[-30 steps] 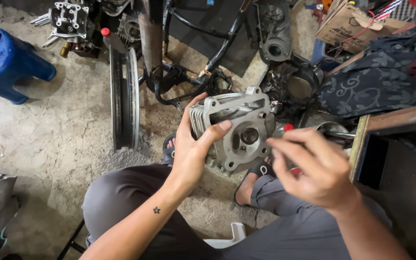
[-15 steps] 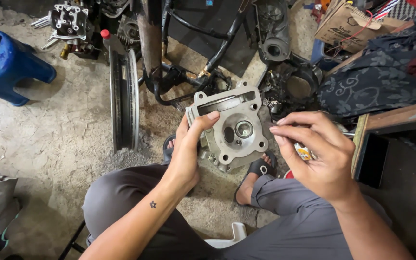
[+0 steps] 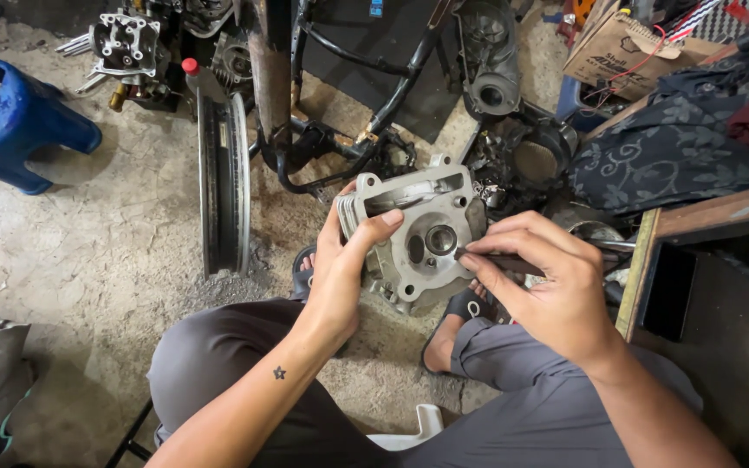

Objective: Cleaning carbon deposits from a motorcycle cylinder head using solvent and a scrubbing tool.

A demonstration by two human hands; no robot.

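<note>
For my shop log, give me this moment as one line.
left hand: holds finned engine cylinder head | right hand: pinches thin dark tool, tip at its face | where: above concrete floor

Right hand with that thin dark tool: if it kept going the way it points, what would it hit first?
Most likely the grey engine cylinder head held by the left hand. The right hand aims its thin dark tool leftward at the round opening; contact is hard to judge.

cylinder head [image 3: 418,238]: dull grey cast metal, matt, grimy
tool [image 3: 500,260]: dark metal, slight sheen
floor [image 3: 88,251] left of cylinder head: rough, dusty concrete
stool [image 3: 10,121] far left of it: glossy blue plastic
box [image 3: 626,52] upper right: brown cardboard
</note>
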